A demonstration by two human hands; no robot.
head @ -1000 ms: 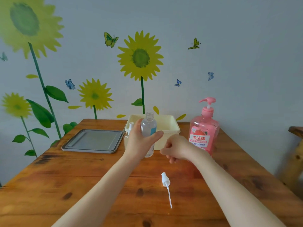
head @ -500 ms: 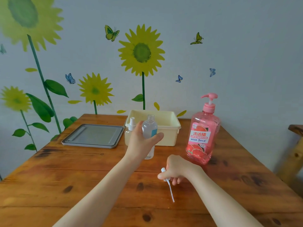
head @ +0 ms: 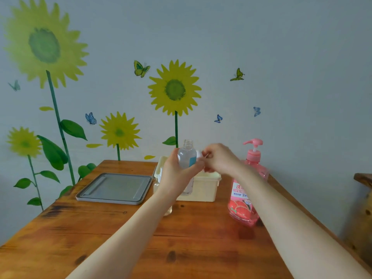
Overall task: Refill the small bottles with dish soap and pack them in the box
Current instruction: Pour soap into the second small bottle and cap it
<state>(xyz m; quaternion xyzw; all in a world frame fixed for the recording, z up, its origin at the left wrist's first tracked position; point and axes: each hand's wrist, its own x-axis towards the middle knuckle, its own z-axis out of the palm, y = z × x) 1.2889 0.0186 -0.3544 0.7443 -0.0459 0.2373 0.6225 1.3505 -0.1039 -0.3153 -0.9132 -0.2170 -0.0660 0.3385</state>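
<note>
The grey-blue wall (head: 281, 57) fills the upper part of the view and carries sunflower stickers (head: 174, 88) with small butterflies; below it stands the wooden table (head: 201, 248), with dark knots in the boards. On the left far part of the table lies a flat grey tray (head: 114, 188); just beside it, to the right, stands the cream box (head: 205, 190), and its inside is mostly hidden by the hands. To the right of the box stands the pink dish soap bottle (head: 240, 206) upright, with its pump on top; the right forearm crosses in front of it.

The left hand (head: 177, 174) is raised above the table, in front of the box; its fingers and thumb are curled round the small bottle (head: 187, 156) and grasp it. This bottle is clear, upright, with a blue label at one side; its neck is open and has no cap. The right hand (head: 221, 158) is at the same height, just beside the bottle, on its right; its fingers are curled and pinch a small white spray cap (head: 199, 155), which is mostly covered by them. Behind the left forearm stands a second small bottle (head: 168, 210) on the table, close to the left wall of the box; only its white top and its bottom are seen.
</note>
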